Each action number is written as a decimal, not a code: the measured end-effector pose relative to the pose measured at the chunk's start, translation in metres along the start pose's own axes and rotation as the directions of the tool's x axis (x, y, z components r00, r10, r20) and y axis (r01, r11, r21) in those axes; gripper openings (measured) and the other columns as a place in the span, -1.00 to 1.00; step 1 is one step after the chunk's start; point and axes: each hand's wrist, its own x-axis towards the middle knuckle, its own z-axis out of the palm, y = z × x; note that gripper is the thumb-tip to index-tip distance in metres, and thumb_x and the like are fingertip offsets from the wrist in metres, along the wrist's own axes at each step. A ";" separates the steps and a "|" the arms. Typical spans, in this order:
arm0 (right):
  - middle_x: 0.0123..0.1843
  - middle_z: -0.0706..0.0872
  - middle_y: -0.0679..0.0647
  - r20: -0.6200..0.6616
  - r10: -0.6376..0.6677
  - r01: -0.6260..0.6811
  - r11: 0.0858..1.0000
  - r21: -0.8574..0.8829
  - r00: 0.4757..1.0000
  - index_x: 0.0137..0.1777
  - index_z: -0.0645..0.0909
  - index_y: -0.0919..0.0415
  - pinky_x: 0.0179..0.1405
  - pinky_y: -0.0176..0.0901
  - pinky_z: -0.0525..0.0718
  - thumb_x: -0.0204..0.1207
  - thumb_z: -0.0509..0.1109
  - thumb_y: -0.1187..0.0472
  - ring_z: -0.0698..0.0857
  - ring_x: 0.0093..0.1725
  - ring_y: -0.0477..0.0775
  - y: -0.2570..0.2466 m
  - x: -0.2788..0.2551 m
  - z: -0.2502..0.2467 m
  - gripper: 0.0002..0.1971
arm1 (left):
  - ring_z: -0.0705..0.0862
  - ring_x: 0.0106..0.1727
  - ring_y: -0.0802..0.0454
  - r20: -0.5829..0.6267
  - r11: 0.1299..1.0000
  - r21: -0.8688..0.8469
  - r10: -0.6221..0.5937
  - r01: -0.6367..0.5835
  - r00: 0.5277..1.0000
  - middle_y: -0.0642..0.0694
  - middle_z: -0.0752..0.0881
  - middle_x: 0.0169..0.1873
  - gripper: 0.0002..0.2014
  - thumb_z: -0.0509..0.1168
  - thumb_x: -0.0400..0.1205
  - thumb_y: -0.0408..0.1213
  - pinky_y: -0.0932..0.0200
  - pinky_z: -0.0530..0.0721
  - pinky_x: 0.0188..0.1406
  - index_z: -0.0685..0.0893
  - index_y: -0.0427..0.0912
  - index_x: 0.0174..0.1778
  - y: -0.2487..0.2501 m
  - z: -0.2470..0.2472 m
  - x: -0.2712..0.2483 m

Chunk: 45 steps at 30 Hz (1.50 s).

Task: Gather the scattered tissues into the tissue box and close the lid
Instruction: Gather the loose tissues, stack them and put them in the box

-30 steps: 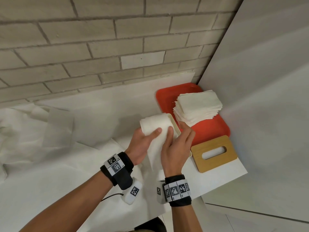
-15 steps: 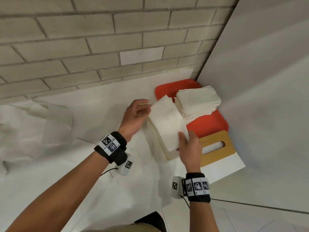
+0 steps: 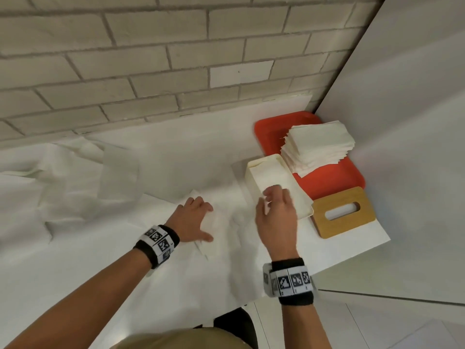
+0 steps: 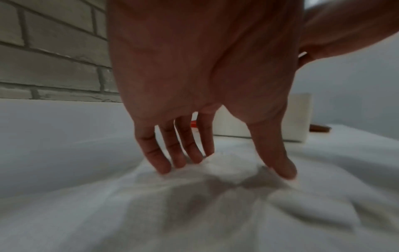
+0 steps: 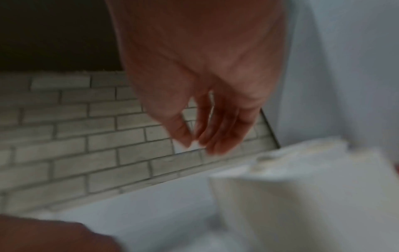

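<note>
The cream tissue box stood open on the white table, touching the red tray that carried a stack of tissues. The wooden lid lay just beside the box. The left hand pressed spread fingers on a loose tissue. The right hand hovered over the box, fingers relaxed and apparently holding nothing, though blurred.

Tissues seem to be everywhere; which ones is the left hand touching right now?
The loose tissue lying flat on the white table, under the left hand, not the tall stack on the red tray.
</note>
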 end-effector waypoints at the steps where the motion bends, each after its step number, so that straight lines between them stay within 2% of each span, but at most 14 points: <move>1: 0.13 0.69 0.02 0.208 0.003 -0.020 0.997 0.081 0.978 0.28 0.60 0.06 0.03 0.07 0.78 0.67 0.51 0.11 0.73 0.04 0.05 -0.006 -0.013 0.012 -0.76 | 0.42 0.47 -0.06 0.008 0.999 0.053 0.001 -0.001 1.000 0.02 0.44 0.43 -0.09 0.61 0.43 0.27 -0.10 0.54 0.36 0.41 0.06 0.63 -0.001 0.005 -0.003; 3: 0.31 0.65 -0.04 0.595 0.028 -0.030 1.000 -0.006 0.803 0.45 0.53 -0.07 0.23 0.09 0.74 0.59 0.58 -0.15 0.69 0.23 0.05 -0.011 -0.038 0.041 -0.49 | 0.43 0.46 -0.07 -0.009 0.998 0.064 -0.007 0.008 1.000 0.02 0.45 0.43 -0.06 0.62 0.40 0.27 -0.11 0.50 0.32 0.37 0.09 0.65 -0.005 0.013 -0.007; 5: 0.44 0.57 -0.09 0.716 0.056 0.061 0.989 -0.136 0.696 0.55 0.45 -0.18 0.35 0.12 0.63 0.46 0.64 -0.24 0.57 0.38 0.11 -0.005 -0.059 0.065 -0.30 | 0.48 0.42 -0.05 -0.029 1.000 0.006 -0.018 0.018 0.999 0.07 0.53 0.37 -0.12 0.63 0.39 0.27 -0.10 0.47 0.29 0.40 0.15 0.58 -0.011 0.016 -0.009; 10: 0.09 0.67 -0.18 0.618 0.149 -0.211 0.977 0.029 0.772 0.33 0.46 -0.29 0.22 0.12 0.70 0.42 0.70 -0.06 0.65 0.14 0.05 0.010 -0.076 0.078 -0.42 | 0.51 0.25 0.07 -0.084 0.983 -0.175 0.046 -0.060 0.995 0.25 0.56 0.07 -0.38 0.61 0.44 0.28 -0.03 0.46 0.24 0.54 0.25 0.35 -0.037 0.005 -0.017; 13: 0.01 0.74 -0.16 0.587 0.198 -0.270 0.962 0.036 0.785 0.37 0.51 -0.22 0.21 0.06 0.67 0.43 0.71 -0.07 0.66 0.07 -0.04 0.015 -0.080 0.073 -0.42 | 0.44 0.34 0.15 -0.026 0.976 -0.191 0.097 -0.100 0.995 0.28 0.56 0.28 -0.20 0.69 0.33 0.23 -0.03 0.47 0.42 0.51 0.31 0.47 -0.072 -0.003 -0.029; 16: -0.04 0.76 -0.09 0.511 0.139 -0.211 0.974 0.085 0.848 0.14 0.72 0.03 0.08 -0.07 0.55 0.55 0.69 -0.03 0.60 0.08 0.03 0.014 -0.084 0.062 -0.71 | 0.32 0.48 0.17 0.038 0.978 -0.154 0.149 -0.141 0.988 0.22 0.41 0.49 -0.05 0.76 0.32 -0.02 0.11 0.37 0.51 0.49 0.21 0.64 -0.103 -0.008 -0.040; 21: 0.30 0.77 -0.35 0.362 0.049 -0.218 0.869 0.445 0.931 0.40 0.74 0.09 0.40 -0.33 0.63 0.74 0.53 0.09 0.71 0.38 -0.28 -0.017 -0.077 0.012 -0.72 | 0.41 0.65 -0.10 -0.107 0.987 -0.124 0.090 -0.103 0.990 -0.04 0.45 0.64 -0.28 0.52 0.65 -0.29 -0.14 0.39 0.71 0.42 0.14 0.71 -0.119 -0.024 -0.037; 24: 0.09 0.81 -0.10 0.260 0.048 -0.214 0.717 0.663 0.964 0.28 0.70 0.18 0.12 -0.22 0.72 0.80 0.43 0.28 0.79 0.10 -0.09 -0.046 -0.057 -0.018 -0.88 | 0.46 0.60 -0.16 -0.005 0.997 0.072 0.027 -0.027 1.000 -0.05 0.52 0.58 -0.14 0.61 0.55 -0.04 -0.15 0.40 0.64 0.35 0.07 0.75 -0.112 -0.032 -0.026; 29: -0.26 0.63 0.03 0.241 0.276 -0.351 0.482 0.803 0.930 0.23 0.66 0.12 -0.48 -0.21 0.52 0.86 0.36 0.06 0.49 -0.42 -0.03 -0.072 -0.041 -0.009 -0.85 | 0.61 0.32 -0.20 0.111 0.985 0.166 -0.060 0.041 0.992 -0.17 0.65 0.27 -0.42 0.63 0.54 0.10 0.00 0.58 0.19 0.64 -0.18 0.31 -0.094 -0.045 -0.017; 31: -0.17 0.73 -0.01 0.287 0.314 -0.409 0.453 0.792 0.905 0.32 0.67 0.12 -0.43 -0.28 0.59 0.86 0.36 0.00 0.65 -0.34 -0.09 -0.075 -0.044 0.010 -0.77 | 0.62 0.37 -0.20 0.111 0.989 0.116 -0.105 0.092 0.988 -0.19 0.62 0.38 -0.40 0.62 0.56 0.10 0.02 0.59 0.25 0.68 -0.17 0.38 -0.092 -0.048 -0.024; 34: 0.18 0.90 -0.07 0.360 0.356 -0.487 0.391 0.781 0.862 0.46 0.71 0.03 0.10 -0.01 0.83 0.87 0.33 -0.06 0.87 0.19 0.04 -0.079 -0.058 0.037 -0.69 | 0.53 0.59 -0.20 0.002 0.973 -0.170 -0.155 0.153 0.988 -0.15 0.56 0.61 -0.19 0.58 0.59 0.16 -0.03 0.48 0.58 0.49 -0.04 0.73 -0.093 -0.063 -0.045; 37: 0.26 0.90 0.07 0.420 0.343 -0.530 0.357 0.769 0.840 0.42 0.75 0.03 0.29 0.20 0.83 0.88 0.30 -0.09 0.86 0.30 0.23 -0.095 -0.068 0.052 -0.68 | 0.67 0.50 0.01 -0.238 0.880 -0.475 -0.123 -0.005 0.963 0.07 0.70 0.52 -0.33 0.49 0.63 0.26 -0.09 0.58 0.59 0.59 0.09 0.65 -0.083 -0.077 -0.074; 39: 0.22 0.90 0.04 0.402 0.315 -0.503 0.393 0.770 0.860 0.37 0.75 0.00 0.25 0.17 0.85 0.88 0.28 -0.09 0.87 0.26 0.18 -0.110 -0.069 0.062 -0.70 | 0.76 0.36 0.18 -0.296 0.749 -0.648 -0.083 -0.137 0.952 0.19 0.80 0.36 -0.59 0.43 0.76 0.06 -0.02 0.69 0.46 0.70 0.07 0.51 -0.063 -0.079 -0.092; 45: -0.19 0.74 -0.09 0.153 0.295 -0.329 0.761 0.559 0.943 -0.01 0.54 0.04 -0.19 -0.14 0.58 0.88 0.23 -0.13 0.71 -0.19 -0.14 -0.127 -0.063 0.093 -0.69 | 0.74 0.50 0.02 -0.220 0.328 -0.926 -0.073 -0.185 0.973 0.01 0.80 0.43 -0.65 0.09 0.94 -0.26 0.07 0.66 0.52 0.69 -0.09 0.56 -0.012 -0.059 -0.111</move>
